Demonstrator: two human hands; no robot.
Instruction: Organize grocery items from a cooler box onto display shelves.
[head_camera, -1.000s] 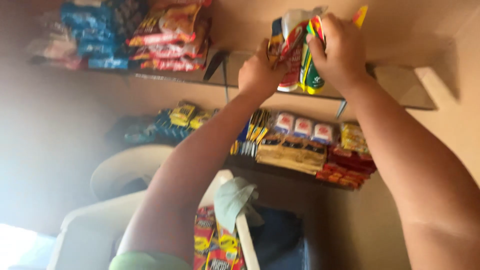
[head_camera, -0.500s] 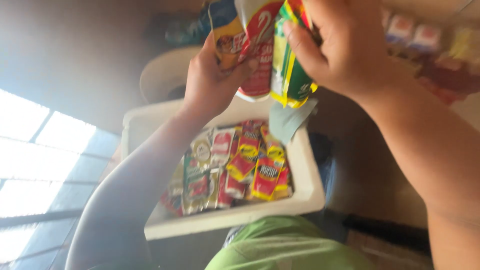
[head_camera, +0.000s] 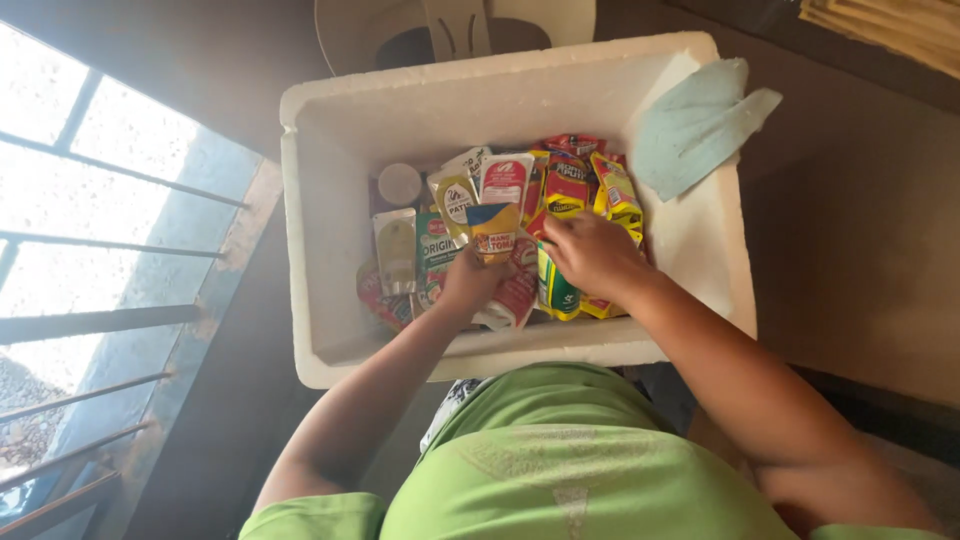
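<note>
The box (head_camera: 310, 250) I'm reaching into is white foam, matt and slightly grainy, and the sachets (head_camera: 560, 190) under my hands are glossy printed plastic film that catches the light. A pale blue-green cloth (head_camera: 690, 125) draped over the box's corner looks soft and dull. The window bars (head_camera: 120, 240) beside me are bare metal, and my green shirt (head_camera: 560, 460) is matt knitted fabric.
</note>
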